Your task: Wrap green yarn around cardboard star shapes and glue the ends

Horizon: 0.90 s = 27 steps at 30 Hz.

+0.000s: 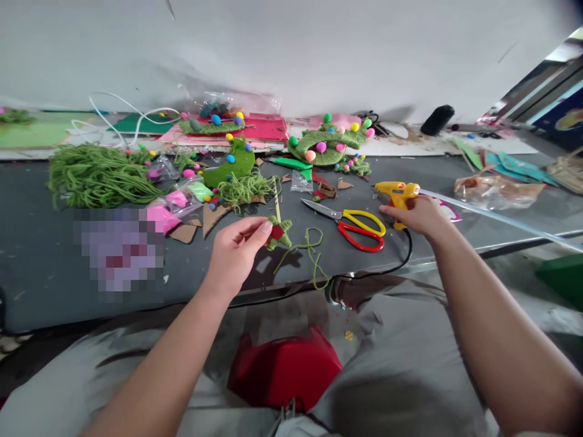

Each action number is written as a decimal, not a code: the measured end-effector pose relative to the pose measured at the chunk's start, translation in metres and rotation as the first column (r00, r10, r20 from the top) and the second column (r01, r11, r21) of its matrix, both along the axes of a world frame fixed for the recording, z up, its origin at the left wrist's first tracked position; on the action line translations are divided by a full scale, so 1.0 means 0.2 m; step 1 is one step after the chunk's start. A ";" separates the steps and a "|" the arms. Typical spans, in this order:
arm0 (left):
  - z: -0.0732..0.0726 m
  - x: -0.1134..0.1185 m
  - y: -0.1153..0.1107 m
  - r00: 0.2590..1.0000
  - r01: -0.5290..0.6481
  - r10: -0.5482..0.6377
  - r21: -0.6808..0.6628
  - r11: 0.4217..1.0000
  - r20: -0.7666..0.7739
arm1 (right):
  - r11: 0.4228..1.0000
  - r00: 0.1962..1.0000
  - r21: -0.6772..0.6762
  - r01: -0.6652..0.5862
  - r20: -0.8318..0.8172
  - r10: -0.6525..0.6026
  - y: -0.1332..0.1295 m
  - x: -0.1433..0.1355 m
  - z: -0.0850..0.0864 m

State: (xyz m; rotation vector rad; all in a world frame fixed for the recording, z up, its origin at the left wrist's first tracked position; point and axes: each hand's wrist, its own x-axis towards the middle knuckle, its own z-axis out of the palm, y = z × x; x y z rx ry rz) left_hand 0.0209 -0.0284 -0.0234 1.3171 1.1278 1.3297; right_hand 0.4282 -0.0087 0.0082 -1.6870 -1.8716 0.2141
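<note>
Between the thumb and fingers of my left hand [241, 252] is a small star [283, 235] wrapped in green yarn, with a red patch at its middle and a pale striped stick [277, 203] rising from it. My right hand [416, 211] is closed around a yellow glue gun [392, 190], whose nozzle points left and whose clear glue stick [496, 217] runs out to the right. Scissors [359, 229] with one yellow and one red handle lie between my hands. A loose strand of green yarn [314, 258] curls on the table just right of the star.
The grey table [40, 255] holds a green yarn heap [98, 176], pink felt bags [166, 215], cardboard scraps [214, 215] and green wrapped shapes with pompoms [325, 145] at the back. A black cord [407, 252] hangs near the front edge. Below is a red stool [285, 370].
</note>
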 end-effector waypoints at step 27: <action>0.09 0.06 -0.08 0.984 -0.028 0.044 0.093 0.995 -0.175 | 0.804 0.780 -0.288 -0.520 -0.543 0.310 -0.32 -0.76 0.10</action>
